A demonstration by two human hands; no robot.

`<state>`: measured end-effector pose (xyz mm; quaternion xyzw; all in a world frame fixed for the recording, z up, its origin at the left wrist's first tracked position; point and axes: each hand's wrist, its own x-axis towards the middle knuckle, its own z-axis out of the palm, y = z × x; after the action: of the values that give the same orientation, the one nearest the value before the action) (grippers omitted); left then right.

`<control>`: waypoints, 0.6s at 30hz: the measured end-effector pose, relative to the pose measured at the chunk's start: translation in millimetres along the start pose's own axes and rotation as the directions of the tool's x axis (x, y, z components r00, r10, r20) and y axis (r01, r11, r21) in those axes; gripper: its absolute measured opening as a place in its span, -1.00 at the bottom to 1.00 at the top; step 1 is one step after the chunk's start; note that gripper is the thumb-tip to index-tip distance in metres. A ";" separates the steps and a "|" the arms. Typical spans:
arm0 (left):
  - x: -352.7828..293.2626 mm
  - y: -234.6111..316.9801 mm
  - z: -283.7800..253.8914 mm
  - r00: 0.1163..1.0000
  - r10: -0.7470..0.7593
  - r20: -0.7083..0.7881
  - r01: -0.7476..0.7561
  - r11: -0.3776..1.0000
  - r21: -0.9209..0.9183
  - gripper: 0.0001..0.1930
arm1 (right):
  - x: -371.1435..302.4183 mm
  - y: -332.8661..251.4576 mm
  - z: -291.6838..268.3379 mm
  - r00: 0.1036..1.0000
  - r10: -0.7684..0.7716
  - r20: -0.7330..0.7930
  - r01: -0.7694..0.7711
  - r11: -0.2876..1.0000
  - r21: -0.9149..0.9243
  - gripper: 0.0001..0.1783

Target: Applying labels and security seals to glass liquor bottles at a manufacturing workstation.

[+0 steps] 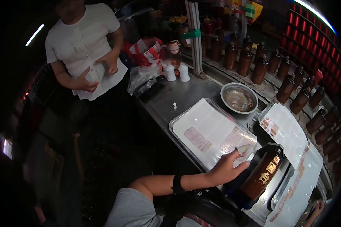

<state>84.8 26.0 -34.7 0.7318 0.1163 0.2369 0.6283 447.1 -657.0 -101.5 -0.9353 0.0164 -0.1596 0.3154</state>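
My left hand [228,167] reaches over a metal tray of label sheets [212,121], thumb and forefinger apart. Something pale covers the forefinger's tip, perhaps a finger cover; it lies over the clear and gold labels at the sheet's near right corner. Just right of this hand, a brown bottle [262,177] with gold characters lies slanted in a dark holder [257,154]. Only part of my right hand [317,212] shows at the lower right rim, beside another long label sheet [295,193]. Its fingers are too dim and cut off to read.
A metal bowl [239,98] of liquid stands behind the tray. Several brown bottles [260,71] line the conveyor at the right. Two white bottles [183,72], a red-and-white bag [146,51] and clear plastic [142,77] sit at the back. Another person [83,49] stands far left.
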 end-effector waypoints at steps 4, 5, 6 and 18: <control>14.3 22.3 16.3 0.993 0.108 0.056 -0.100 0.987 -0.123 -0.71 | -18.1 -126.7 7.1 0.975 -0.206 0.078 0.153 0.886 0.437 -0.54; 17.6 26.7 23.3 0.991 0.105 0.088 -0.096 0.991 -0.092 -0.65 | -33.9 -164.7 14.5 0.942 -0.326 0.080 0.254 0.848 0.465 -0.46; 21.5 30.8 30.7 0.984 0.092 0.151 -0.080 0.993 -0.086 -0.62 | -49.2 -204.4 12.9 0.890 -0.374 0.262 0.221 0.855 0.468 -0.45; 27.2 66.6 57.3 0.963 0.114 0.246 -0.021 0.936 -0.351 -0.46 | -243.8 -472.9 66.1 0.651 -0.557 0.515 0.074 0.722 0.688 -0.24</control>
<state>127.9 -23.0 30.1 0.6387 -0.0366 0.1764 0.7481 203.2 -207.7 60.1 -0.7553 -0.3292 0.1503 0.5465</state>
